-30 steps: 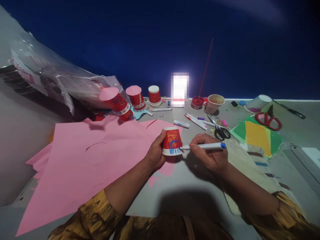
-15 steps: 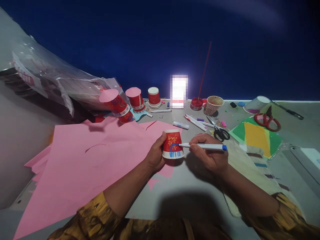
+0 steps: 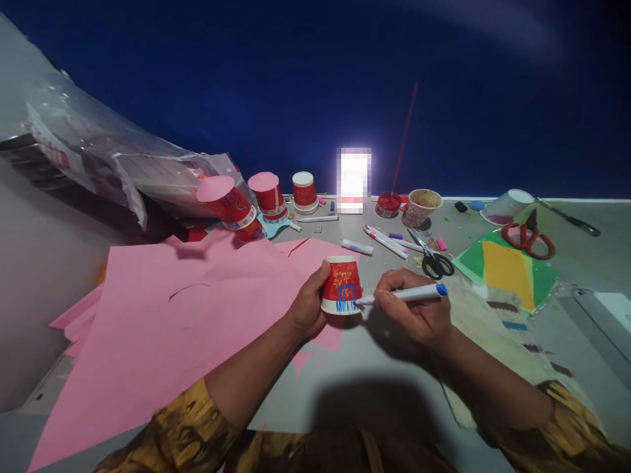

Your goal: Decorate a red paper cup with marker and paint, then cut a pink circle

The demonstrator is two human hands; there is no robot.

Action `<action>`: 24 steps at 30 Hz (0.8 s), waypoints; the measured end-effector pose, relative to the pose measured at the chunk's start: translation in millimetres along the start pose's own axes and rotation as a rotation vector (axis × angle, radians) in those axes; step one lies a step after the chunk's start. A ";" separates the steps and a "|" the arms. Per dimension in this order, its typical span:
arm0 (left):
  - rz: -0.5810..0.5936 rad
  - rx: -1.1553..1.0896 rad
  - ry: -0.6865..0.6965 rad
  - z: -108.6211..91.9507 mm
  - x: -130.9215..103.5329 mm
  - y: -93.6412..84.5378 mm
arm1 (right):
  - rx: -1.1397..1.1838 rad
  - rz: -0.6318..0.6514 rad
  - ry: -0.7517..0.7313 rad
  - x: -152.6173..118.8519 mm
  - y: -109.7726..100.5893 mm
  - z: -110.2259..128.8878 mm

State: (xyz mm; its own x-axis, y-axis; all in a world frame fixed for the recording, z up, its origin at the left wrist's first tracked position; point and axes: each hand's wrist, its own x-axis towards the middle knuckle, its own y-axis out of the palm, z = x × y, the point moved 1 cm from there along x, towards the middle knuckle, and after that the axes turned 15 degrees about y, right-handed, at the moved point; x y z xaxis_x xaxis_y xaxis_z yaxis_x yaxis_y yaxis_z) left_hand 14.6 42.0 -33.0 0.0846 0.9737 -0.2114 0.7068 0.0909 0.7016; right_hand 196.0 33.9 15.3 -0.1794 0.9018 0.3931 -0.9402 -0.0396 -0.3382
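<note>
My left hand [image 3: 309, 302] is wrapped round the left side of a red paper cup [image 3: 340, 272], which is upside down with its white rim at the bottom. Yellow characters and blue marker strokes show on the cup's side. My right hand [image 3: 414, 305] grips a white marker [image 3: 419, 293] with a blue end like a pen. The marker's tip meets the cup low on its right, by the rim, at the blue lines. A large sheet of pink paper [image 3: 162, 328] lies under and left of my left hand.
Red paper cups [image 3: 269, 200] with pink tops stand at the back left, near a clear plastic bag [image 3: 123, 151]. Black scissors [image 3: 436, 263], several markers [image 3: 387, 243] and a patterned cup [image 3: 422, 205] lie behind my right hand. Red-handled pliers [image 3: 528, 238] rest on green and yellow sheets [image 3: 505, 269].
The marker tip has moved down the cup's side to near the rim, and its back end has tilted up. A blue line now runs down the right side of the drawing.
</note>
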 end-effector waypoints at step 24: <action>0.004 -0.014 0.044 4.7 -0.5 -3.1 | -0.007 0.027 -0.096 -0.5 0.3 0.3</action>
State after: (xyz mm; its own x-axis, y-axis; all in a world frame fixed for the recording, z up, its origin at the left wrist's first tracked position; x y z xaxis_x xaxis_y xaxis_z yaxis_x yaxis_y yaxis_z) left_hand 15.6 40.2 -38.3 0.0568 0.9823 -0.1787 0.6967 0.0892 0.7118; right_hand 195.7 33.3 15.3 -0.2322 0.8551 0.4636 -0.9327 -0.0605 -0.3556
